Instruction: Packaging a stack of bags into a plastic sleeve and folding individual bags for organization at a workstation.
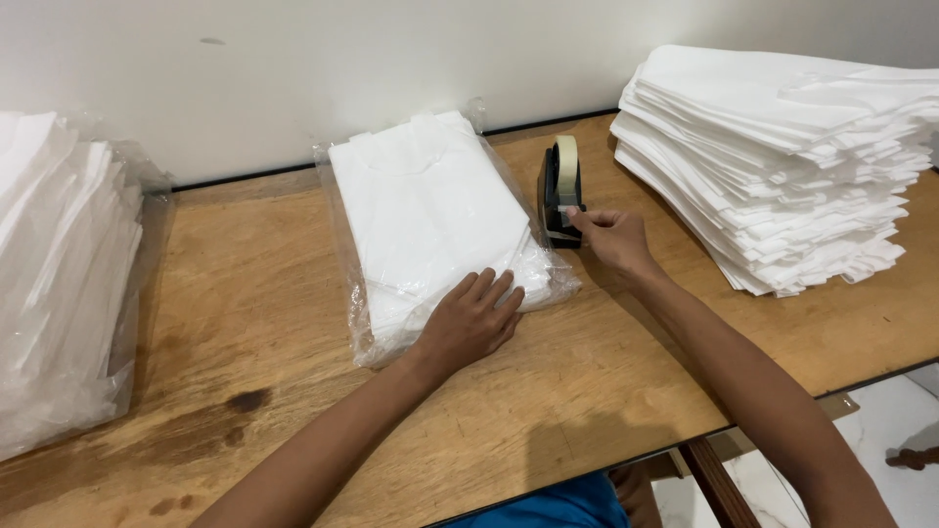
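While left hand (469, 323) lies flat on crinkly plastic-wrapped white pack (430, 225), right hand (611, 238) fingers pinching tape dispenser (561, 191).

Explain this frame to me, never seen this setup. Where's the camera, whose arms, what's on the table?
There is no machine here: a person works with two bare hands, and the single picture comes from a camera worn on their head, looking down.

The surface is a wooden table against a white wall. The left hand lies flat, fingers spread, on a clear plastic bag of folded white garments. The right hand pinches the tape end at a black tape dispenser standing just right of that bag.

Further right sits a tall unbagged stack of folded white garments. At the far left lie more bagged white garments.
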